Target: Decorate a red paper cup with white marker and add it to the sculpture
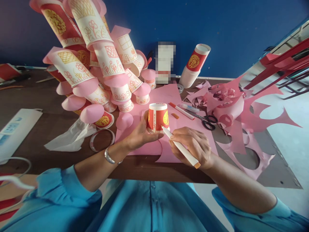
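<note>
My left hand [142, 133] holds a red and white paper cup [158, 118] with gold emblems, fingers behind it and thumb under its lower edge. In my right hand [193, 143] is a white marker [181, 148] with an orange end; its tip meets or nearly meets the cup's lower white band. Pink paper [149, 149] lies beneath both hands. Just beyond the cup rest a red-capped marker [181, 111] and a small orange cap [175, 116].
Decorated paper cups with pink cones [106, 61] rise at the left. Black-handled scissors [209, 122] and pink scraps [231, 106] lie right. A cup stack [189, 77] stands by the blue wall. A tape roll [101, 140] sits near my left forearm.
</note>
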Available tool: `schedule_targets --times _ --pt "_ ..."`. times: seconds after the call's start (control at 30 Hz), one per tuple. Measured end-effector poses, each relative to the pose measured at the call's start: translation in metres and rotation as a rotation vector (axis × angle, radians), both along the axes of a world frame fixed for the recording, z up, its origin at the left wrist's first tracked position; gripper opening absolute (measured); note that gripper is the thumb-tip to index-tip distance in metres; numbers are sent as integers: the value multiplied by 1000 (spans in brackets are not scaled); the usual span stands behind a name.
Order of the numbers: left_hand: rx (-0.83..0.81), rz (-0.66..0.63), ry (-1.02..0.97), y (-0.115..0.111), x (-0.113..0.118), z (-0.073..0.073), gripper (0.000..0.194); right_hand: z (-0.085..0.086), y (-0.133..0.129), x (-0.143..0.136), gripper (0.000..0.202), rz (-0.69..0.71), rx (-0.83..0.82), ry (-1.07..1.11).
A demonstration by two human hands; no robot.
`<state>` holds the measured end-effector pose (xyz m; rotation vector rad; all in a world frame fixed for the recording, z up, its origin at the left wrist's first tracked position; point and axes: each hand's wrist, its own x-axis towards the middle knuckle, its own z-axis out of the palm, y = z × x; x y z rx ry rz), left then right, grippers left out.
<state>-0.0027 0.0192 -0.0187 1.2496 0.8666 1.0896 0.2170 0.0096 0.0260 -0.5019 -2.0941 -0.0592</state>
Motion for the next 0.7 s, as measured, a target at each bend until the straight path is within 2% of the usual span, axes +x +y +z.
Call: schedule_targets --times 0.37,0.7 --pt "13 -4 -26 1 0 -2 70 1 0 -1 14 -6 0 -2" --pt "-17 8 -7 -1 0 4 71 1 0 0 12 -3 3 -15"
